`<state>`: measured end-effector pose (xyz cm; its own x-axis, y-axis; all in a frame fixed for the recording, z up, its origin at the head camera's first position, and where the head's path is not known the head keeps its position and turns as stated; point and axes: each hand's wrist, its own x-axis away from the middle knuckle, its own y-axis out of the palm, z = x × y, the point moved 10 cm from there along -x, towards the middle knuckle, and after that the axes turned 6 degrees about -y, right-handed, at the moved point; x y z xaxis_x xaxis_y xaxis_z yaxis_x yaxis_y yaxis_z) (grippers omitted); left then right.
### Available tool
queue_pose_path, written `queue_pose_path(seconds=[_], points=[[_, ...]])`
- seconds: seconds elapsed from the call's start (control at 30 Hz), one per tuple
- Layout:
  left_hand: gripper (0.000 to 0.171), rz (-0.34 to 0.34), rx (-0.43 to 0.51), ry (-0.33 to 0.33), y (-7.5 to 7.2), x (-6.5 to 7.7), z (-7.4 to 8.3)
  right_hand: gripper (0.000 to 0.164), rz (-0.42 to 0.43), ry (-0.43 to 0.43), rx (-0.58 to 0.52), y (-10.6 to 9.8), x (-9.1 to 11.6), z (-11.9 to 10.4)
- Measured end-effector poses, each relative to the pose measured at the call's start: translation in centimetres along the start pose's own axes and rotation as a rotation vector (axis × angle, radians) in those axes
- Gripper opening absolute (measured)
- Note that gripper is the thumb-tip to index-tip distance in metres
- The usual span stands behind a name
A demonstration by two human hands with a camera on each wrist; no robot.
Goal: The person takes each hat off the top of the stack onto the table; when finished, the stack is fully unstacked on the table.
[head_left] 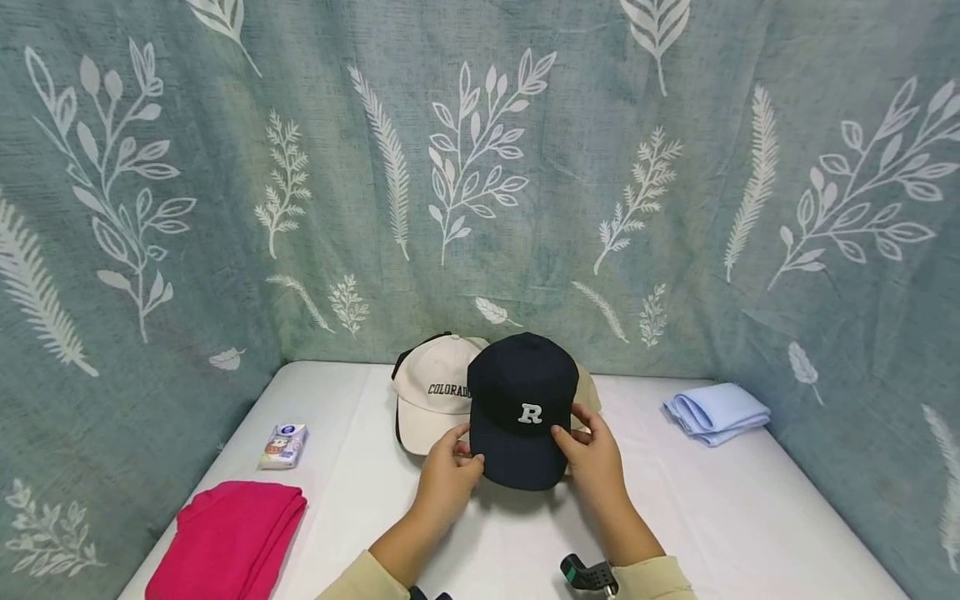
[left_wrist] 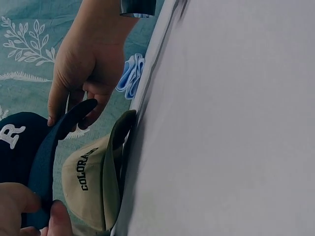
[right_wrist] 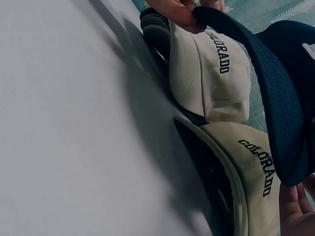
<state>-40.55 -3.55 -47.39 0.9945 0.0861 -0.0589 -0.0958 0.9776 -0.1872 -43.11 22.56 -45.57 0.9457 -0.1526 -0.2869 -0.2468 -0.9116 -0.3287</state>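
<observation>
navy fabric baseball cap (head_left: 517,371) is pinched by left hand (head_left: 448,471) and right hand (head_left: 597,458), prob light, soft-crowned, best held by its stiffer brim (head_left: 519,462)

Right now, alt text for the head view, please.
A person's left hand and right hand hold a navy R cap in front of a cream cap and a tan cap. A packet and pink cloth lie left, a blue cloth right.
</observation>
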Motion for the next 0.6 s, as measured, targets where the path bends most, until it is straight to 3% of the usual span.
queue_pose_path(seconds=[0.6], points=[[0.057, 0.003, -0.039, 0.017, 3.3, -0.2, 1.4, 0.068, 0.02, 0.003, -0.007, -3.1, -0.6, 0.5]])
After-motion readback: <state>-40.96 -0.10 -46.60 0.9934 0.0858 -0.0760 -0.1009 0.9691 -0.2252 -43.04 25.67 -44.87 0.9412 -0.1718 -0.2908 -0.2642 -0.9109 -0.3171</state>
